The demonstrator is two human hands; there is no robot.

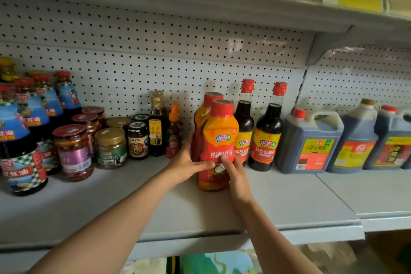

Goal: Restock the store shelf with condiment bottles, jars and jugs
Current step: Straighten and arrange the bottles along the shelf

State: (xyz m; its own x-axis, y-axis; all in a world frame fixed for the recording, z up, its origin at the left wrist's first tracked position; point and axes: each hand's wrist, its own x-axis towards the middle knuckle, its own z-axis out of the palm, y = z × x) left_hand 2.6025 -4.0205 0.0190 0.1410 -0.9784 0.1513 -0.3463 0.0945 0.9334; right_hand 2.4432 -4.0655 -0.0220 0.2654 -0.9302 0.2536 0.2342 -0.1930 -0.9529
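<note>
An orange and red squeeze bottle (220,138) stands upright on the grey shelf (155,202), in the middle. A second bottle of the same kind (203,115) stands right behind it. My left hand (186,161) grips the front bottle's left side, thumb across its lower label. My right hand (235,173) holds its lower right side, fingers on the label. Two dark glass bottles with red caps (265,138) stand just to the right.
Left of the bottles are small sauce bottles (156,127), several jars (73,151) and blue-labelled oyster sauce bottles (21,140). Three dark jugs (309,142) fill the right. The pegboard back wall (155,62) and the upper shelf (244,0) bound the space.
</note>
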